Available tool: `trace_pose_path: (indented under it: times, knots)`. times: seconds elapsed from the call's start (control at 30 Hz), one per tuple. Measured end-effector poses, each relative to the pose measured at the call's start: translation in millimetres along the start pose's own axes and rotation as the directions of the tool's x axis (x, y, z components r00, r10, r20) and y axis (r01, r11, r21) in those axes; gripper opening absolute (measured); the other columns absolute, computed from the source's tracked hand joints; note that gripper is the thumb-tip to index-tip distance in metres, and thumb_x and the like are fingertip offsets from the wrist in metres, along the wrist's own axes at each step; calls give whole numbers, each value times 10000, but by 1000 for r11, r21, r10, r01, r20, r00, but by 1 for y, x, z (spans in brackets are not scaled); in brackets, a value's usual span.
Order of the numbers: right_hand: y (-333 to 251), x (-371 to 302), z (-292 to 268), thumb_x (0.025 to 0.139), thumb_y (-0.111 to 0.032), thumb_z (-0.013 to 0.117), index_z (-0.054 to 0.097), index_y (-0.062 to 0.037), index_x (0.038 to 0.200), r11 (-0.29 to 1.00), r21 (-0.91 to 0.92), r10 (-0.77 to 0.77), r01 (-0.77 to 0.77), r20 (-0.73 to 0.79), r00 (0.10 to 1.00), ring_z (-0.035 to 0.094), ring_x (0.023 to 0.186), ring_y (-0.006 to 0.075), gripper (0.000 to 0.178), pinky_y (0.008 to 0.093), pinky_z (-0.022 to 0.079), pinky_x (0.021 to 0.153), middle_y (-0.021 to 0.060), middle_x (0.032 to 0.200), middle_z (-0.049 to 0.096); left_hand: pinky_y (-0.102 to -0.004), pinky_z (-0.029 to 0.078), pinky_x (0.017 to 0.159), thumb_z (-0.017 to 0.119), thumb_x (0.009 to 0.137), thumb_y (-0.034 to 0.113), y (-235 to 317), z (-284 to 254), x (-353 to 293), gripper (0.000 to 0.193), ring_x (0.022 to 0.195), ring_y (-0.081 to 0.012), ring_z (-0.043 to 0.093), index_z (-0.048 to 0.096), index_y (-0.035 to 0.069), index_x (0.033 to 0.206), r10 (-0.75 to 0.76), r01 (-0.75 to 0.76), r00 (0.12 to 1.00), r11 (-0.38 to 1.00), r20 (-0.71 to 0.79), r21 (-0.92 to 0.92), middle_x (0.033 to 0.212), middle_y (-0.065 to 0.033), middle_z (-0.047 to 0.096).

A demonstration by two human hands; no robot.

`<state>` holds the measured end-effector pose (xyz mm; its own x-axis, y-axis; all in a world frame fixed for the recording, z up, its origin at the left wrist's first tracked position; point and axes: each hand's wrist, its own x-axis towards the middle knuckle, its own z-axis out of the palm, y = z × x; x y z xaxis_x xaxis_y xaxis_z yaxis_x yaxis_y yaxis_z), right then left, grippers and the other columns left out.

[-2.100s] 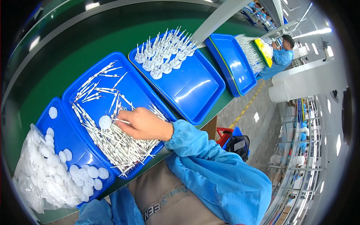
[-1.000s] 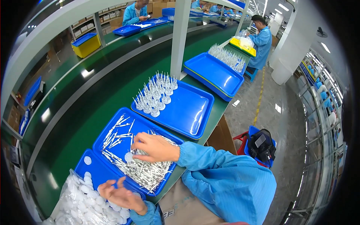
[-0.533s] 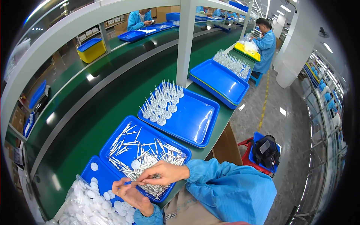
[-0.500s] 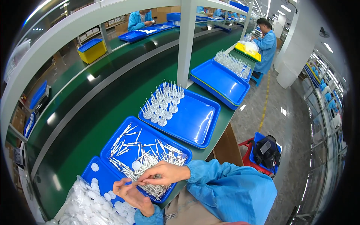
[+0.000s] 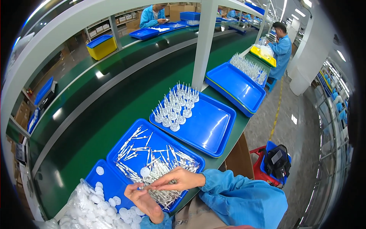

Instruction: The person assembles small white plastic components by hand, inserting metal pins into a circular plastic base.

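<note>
My left hand is at the near edge of a blue tray, its fingers curled in a pinch. The fingertips of my right hand meet those of the left, closed too. Whatever lies between them is too small to make out. Beneath and beyond the hands, the blue tray holds a heap of thin white sticks. A round white disc shows just above my fingertips; whether it is held or lies on the sticks, I cannot tell. More white discs lie to the left.
A clear plastic bag of discs lies over a smaller blue tray. Beyond, another blue tray carries upright sticks on disc bases. A white post rises beside the green conveyor. A co-worker is farther right.
The whole view has shifted, so the trays appear farther right. My hands stay together at the fingertips, with little change in their pose.
</note>
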<state>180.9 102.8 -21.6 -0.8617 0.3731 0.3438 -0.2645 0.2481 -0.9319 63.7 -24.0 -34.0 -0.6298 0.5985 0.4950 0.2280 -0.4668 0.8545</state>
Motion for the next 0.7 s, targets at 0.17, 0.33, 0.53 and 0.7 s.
trace_pose_path:
  times: [0.17,0.33,0.53,0.7]
  knots:
    - [6,-2,-2,949,-40,609,675,-3,1181,992,50,113,-113,-13,993,721,930,205,244,299,575,807,128,1071,726,-449,538,856,718,774,579,0,-2,-3,651,1112,-281,430,504,76,1128,-1,1,999,1000,37,-15,1205,-129,318]
    - [11,-5,-3,952,-61,596,664,-28,1178,995,1,105,-105,-72,992,725,903,201,238,302,568,777,114,1019,731,-460,504,919,719,781,547,-2,-2,-5,621,1118,-274,428,507,77,1127,-46,43,993,999,108,27,1231,-122,318]
    - [14,-6,-1,916,-69,626,657,-35,1124,962,-272,-52,18,-120,991,712,817,280,213,342,563,710,136,967,717,-462,475,942,698,795,509,2,-2,-1,584,1117,-288,430,518,66,1131,-32,4,978,991,204,133,1233,-143,314]
    - [13,-8,4,908,-67,635,636,-33,1102,942,-335,-44,6,-105,994,695,810,303,197,367,556,690,131,957,698,-424,437,934,671,808,545,1,-2,-4,617,1126,-279,423,512,59,1154,-43,8,971,989,235,150,1256,-144,304]
